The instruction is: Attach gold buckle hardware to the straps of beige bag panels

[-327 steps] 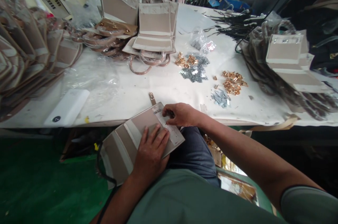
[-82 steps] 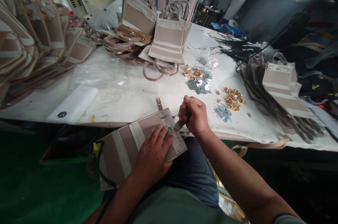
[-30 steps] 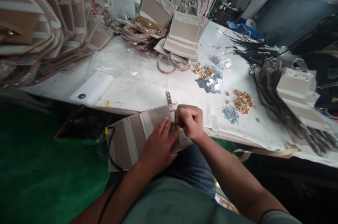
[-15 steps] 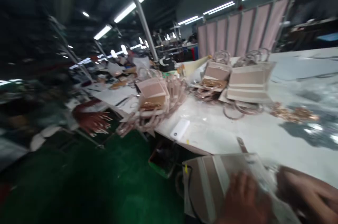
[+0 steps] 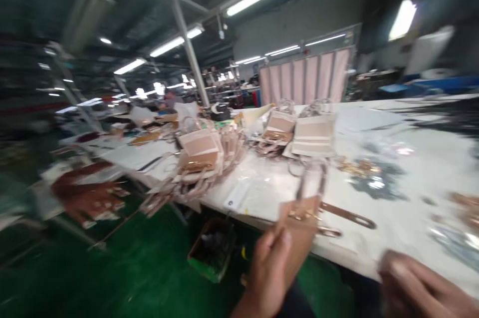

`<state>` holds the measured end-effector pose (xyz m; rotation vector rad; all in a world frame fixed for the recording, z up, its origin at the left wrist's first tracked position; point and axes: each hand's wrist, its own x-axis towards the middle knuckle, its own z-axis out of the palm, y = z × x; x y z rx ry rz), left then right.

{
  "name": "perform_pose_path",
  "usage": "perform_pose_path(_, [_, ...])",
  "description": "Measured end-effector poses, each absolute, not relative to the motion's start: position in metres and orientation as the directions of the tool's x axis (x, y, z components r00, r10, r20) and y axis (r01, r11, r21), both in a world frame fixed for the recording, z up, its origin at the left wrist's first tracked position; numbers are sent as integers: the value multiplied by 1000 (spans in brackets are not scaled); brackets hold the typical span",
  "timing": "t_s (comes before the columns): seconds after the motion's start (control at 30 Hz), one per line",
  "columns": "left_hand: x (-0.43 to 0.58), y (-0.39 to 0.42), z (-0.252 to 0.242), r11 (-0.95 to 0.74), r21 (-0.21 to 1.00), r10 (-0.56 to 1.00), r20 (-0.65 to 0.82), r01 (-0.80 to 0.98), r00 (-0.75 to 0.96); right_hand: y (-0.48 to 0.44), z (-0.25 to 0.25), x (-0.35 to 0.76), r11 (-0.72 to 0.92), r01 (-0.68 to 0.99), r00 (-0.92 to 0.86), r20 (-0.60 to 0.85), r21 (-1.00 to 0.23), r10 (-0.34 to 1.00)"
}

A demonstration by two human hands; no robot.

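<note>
The flat tan leather bag panel with gold fittings and a brown strap point(image 5: 299, 228), pressed down on the lap a second ago, is now raised upright at the near edge of the white worktable point(image 5: 392, 178), so the fitting work appears interrupted. It is gripped from below by the left hand point(image 5: 269, 270). The right hand point(image 5: 415, 285), blurred, is seen apart; its grasp cannot be told.

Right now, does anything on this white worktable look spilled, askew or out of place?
Nothing clearly damaged, though the frame is blurred. Gold metal fittings lie scattered loose on the white worktable, and the stacked beige bags slump over its edge.
</note>
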<state>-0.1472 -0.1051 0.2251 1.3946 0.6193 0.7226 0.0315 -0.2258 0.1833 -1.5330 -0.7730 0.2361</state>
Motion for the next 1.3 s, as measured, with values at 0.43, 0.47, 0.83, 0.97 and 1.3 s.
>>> perform_pose_path(0.43, [-130,-65,213,571,814,745,-461,-103,482,-228,244,88,145,366,662,367,-919,654])
perform_pose_path(0.47, [-128,-62,213,618,782,705,-503,-83,501,-230,248,89,166,367,650,380,-915,659])
perform_pose_path(0.83, [-78,-56,211,838,538,466,-619,-90,632,-229,238,123,98,52,710,106,-994,696])
perform_pose_path(0.97, [-68,-59,211,632,766,625,-413,-118,663,-229,234,133,87,32,714,83,-996,695])
perform_pose_path(1.3, [-43,-50,204,199,978,730,-105,-64,676,-235,212,150,24,54,706,55,-998,707])
